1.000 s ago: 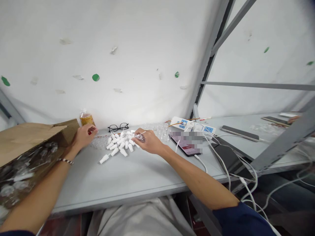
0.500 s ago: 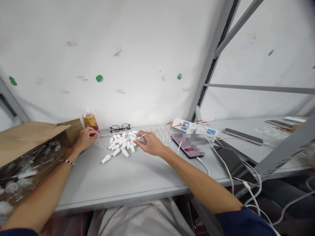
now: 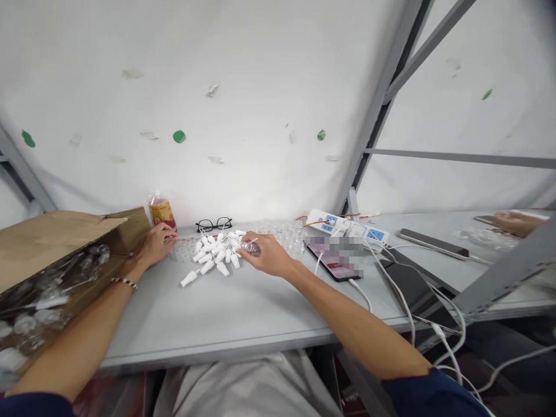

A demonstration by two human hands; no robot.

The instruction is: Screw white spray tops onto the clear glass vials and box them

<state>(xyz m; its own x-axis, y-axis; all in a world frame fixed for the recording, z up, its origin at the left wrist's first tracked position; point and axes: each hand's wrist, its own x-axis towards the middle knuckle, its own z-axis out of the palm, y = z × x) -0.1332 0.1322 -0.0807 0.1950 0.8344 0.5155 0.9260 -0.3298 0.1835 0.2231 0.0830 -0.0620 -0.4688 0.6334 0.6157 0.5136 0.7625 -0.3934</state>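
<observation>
My right hand [image 3: 273,256] is closed round a small clear plastic piece [image 3: 251,248] with a round rim, at the right side of a pile of white caps [image 3: 217,253] with thin stems. My left hand [image 3: 154,245] is beside the clear plastic pieces [image 3: 182,249] left of the pile, fingers bent together near the drink bottle [image 3: 161,212]. What those fingers hold, if anything, is too small to make out. More clear plastic pieces [image 3: 282,234] stand in a cluster behind my right hand.
An open cardboard box [image 3: 125,229] with clear pieces sits at the left. Black glasses [image 3: 214,225] lie by the wall. Right of my hand are a lit phone [image 3: 334,260], a power strip [image 3: 321,220] and white cables. Another person's hand [image 3: 516,223] shows at far right.
The view has shifted slightly. Both my hands stay nearly in place, the right still on the clear piece. The other person's hand has come further into view.
</observation>
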